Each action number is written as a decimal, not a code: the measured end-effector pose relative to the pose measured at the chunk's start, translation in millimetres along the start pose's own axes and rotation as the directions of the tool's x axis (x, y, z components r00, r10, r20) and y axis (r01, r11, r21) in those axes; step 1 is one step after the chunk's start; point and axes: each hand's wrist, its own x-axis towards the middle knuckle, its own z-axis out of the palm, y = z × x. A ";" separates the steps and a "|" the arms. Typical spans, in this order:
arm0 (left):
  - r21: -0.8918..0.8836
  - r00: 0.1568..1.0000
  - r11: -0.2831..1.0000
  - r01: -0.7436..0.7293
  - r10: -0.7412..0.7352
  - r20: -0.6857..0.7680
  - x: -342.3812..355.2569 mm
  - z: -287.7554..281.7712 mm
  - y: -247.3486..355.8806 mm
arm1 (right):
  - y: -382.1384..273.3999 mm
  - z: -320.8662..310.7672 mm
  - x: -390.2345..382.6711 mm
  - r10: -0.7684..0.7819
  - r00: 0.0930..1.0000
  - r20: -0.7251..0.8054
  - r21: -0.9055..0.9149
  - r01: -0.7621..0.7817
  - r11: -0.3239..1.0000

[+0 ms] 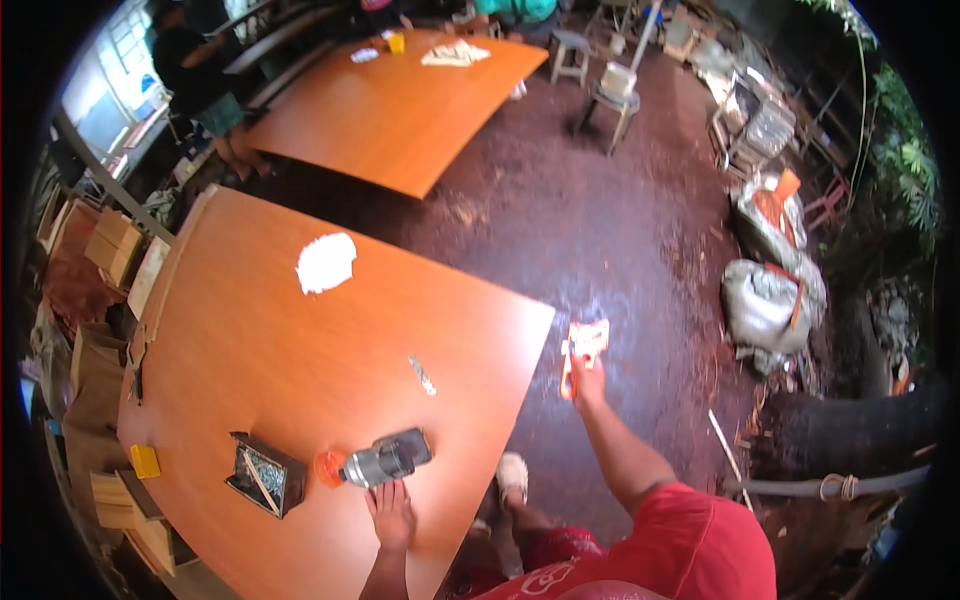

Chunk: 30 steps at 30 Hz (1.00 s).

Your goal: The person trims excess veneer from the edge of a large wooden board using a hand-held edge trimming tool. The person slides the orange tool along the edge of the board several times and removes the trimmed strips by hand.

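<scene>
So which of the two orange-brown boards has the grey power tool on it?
The nearer board, under your left hand; that tool isn't on the farther board.

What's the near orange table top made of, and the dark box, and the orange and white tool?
Near table top: probably wood or laminate, smooth and slightly glossy, from its even orange face and soft sheen.
Dark box: maybe plastic or thin metal; its plain walls don't settle it.
Orange and white tool: perhaps plastic outside, going by bright colours, but glare hides the finish.
</scene>
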 end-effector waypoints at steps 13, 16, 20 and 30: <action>-0.909 0.562 0.369 0.195 -0.801 -0.205 89.6 32.0 92.5 | -38.0 1.6 12.4 0.016 0.998 0.068 0.047 -0.020 0.999; -0.956 0.587 0.274 0.101 -0.793 -0.165 115.3 30.4 93.9 | -30.6 6.0 21.2 0.028 0.998 0.048 0.043 -0.030 0.999; -0.773 0.626 0.604 0.195 -0.683 -0.375 132.3 28.7 73.8 | -29.4 6.9 21.0 0.042 0.996 0.082 0.059 -0.046 0.997; -0.687 0.555 0.713 0.138 -0.630 -0.543 204.5 5.3 4.9 | -31.9 -20.0 4.0 0.055 0.998 0.018 0.036 -0.056 0.998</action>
